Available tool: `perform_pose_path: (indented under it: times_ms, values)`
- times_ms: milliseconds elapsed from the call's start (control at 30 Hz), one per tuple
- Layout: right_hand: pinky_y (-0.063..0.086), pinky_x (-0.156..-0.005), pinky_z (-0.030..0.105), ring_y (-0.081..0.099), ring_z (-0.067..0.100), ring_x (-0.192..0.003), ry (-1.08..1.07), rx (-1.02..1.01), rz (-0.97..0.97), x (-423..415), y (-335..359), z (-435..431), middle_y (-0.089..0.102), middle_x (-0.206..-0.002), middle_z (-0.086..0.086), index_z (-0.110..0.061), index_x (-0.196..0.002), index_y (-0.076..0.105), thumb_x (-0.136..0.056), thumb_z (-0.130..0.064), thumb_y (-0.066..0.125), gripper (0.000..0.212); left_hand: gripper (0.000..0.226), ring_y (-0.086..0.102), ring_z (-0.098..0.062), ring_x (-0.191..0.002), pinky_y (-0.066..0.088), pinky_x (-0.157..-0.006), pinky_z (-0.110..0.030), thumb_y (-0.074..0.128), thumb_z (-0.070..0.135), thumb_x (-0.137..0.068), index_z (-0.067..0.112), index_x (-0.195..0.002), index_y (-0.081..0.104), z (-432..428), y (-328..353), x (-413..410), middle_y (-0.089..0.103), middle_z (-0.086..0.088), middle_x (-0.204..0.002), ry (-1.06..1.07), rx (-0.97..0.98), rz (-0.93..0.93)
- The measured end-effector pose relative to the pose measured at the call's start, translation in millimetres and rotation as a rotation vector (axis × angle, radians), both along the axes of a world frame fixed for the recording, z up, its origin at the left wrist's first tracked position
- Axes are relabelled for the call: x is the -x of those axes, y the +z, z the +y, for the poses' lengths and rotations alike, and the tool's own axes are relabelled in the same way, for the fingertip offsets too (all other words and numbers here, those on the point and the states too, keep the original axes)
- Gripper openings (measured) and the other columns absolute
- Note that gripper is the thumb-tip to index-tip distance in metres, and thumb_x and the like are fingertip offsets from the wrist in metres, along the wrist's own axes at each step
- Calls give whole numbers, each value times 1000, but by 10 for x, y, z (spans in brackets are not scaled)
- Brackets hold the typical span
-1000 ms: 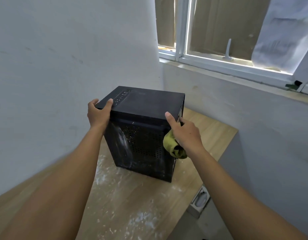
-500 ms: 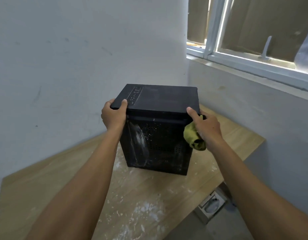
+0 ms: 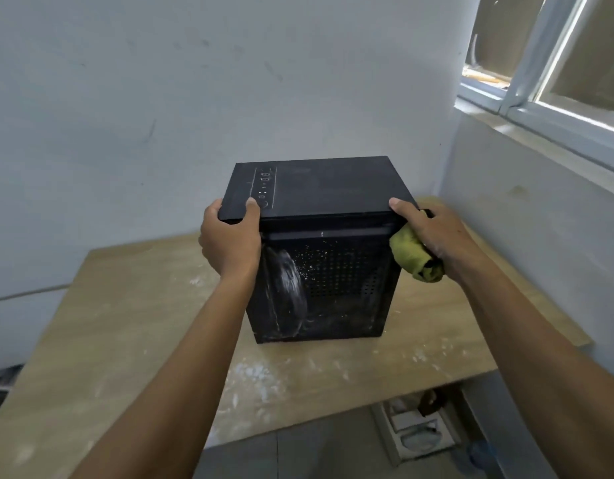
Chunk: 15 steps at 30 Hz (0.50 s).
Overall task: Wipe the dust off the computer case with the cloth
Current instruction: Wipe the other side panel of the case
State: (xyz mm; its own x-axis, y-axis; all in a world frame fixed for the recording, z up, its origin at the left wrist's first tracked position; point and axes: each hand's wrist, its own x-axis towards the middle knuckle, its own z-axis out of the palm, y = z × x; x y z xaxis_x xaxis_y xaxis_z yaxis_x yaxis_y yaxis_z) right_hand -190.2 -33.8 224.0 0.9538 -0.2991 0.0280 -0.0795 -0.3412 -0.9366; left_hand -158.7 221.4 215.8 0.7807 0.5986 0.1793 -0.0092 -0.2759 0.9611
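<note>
- Head view, nearest first: two bare forearms reach forward over the wooden surface (image 3: 108, 323), whose near part is smeared with white dust. Below its near edge, a small open box (image 3: 416, 433) lies on the floor.
- The left hand (image 3: 229, 243) is clamped on the top front left corner of the computer case (image 3: 319, 188), with the thumb on the top panel and the fingers wrapped round the side.
- The right hand (image 3: 433, 236) is closed round the bunched yellow-green cloth (image 3: 414, 259), which is pressed against the case's front right edge just under the top panel. The thumb rests on the top right corner.
- The case stands upright in the middle of the surface. Its perforated front faces the person and its depth runs away toward the wall (image 3: 195, 81).
- What matters for the next wipe is that the dusty front lies left of and below the cloth. A pale streak sits low on the front's left side, under the left hand. The cloth hand would probably sweep leftward and down across the mesh, or up and back over the top panel, which looks faintly grey. The left hand is placed to brace the case.
- Farthest off, a window (image 3: 557, 108) sits high on the right.
</note>
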Motion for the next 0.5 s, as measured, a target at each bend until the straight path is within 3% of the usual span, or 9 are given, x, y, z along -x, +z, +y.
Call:
perform_pose_path:
  times_ms: [233,400,500]
  values:
    - [49,-75,26,67,11,-84,121,-22,7,98,-27,-268,71,-79,-14,-28,-83,73,-80,-57,65,31,40,56,-10,-91,40,-82,-21,66,41,-87,21,-122,61,-236,-18,438,58,14,-99,131,-3,-16]
    - [51,-87,39,67,25,-89,97,-29,10,130,-46,-253,72,-93,7,-14,-90,72,-78,-61,63,49,39,57,-10,-91,40,-80,-21,65,42,-89,20,-121,61,-265,-13,541,59,13,-100,129,-18,-27]
    - [49,-86,34,65,17,-91,77,-28,-30,166,-68,-209,71,-92,-4,-21,-88,70,-80,-62,62,42,40,57,-11,-95,41,-82,-21,64,41,-90,19,-123,60,-245,-14,561,57,13,-100,94,-43,-52]
